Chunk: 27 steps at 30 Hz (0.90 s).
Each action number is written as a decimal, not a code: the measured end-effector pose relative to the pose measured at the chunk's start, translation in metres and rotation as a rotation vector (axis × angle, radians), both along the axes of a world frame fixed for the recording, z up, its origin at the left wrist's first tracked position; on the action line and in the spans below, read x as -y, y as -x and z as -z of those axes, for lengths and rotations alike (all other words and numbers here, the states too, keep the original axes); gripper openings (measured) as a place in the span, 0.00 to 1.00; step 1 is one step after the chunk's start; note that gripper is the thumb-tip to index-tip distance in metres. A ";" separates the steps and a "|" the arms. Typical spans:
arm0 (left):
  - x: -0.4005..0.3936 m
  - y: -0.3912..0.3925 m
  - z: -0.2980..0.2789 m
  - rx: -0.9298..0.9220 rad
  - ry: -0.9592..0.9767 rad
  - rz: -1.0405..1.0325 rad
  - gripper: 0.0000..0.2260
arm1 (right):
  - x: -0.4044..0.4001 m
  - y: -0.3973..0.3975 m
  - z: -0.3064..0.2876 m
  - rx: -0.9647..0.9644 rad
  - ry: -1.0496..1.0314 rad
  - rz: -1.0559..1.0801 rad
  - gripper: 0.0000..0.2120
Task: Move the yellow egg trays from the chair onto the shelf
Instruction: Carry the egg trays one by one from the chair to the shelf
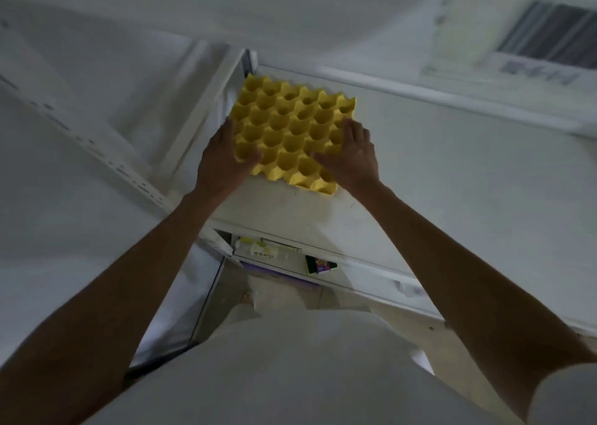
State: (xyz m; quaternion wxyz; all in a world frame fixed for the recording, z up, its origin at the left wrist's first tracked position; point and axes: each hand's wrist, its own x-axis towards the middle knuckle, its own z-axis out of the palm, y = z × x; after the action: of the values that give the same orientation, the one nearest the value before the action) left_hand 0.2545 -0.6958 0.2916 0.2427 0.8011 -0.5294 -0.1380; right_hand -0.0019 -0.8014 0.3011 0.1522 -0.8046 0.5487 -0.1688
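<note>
A yellow egg tray (pixel 292 124), with rows of round cups, lies flat on the white top shelf (pixel 452 172) near its far left corner. My left hand (pixel 223 156) grips the tray's left edge, thumb over the near cups. My right hand (pixel 350 151) lies on the tray's right side, fingers spread over the cups and thumb across the near row. Both arms reach up and forward. Whether it is one tray or a stack cannot be told. The chair is out of view.
A white wall and slotted upright rail (pixel 106 163) stand left of the shelf. Below the top board a lower shelf holds small packets (pixel 265 251) and a dark box (pixel 319 264). A ceiling air vent (pixel 555 33) is at the upper right.
</note>
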 end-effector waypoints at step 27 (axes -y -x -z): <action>-0.585 0.506 0.107 -0.383 -0.384 -1.370 0.34 | -0.451 0.161 0.112 -0.447 -0.282 -1.463 0.34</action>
State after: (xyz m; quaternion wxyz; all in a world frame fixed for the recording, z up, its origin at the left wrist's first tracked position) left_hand -0.2519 -0.1112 0.1847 0.2179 0.9425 0.1749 -0.1834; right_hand -0.1629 -0.3500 0.1895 0.2116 -0.9500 -0.0878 0.2123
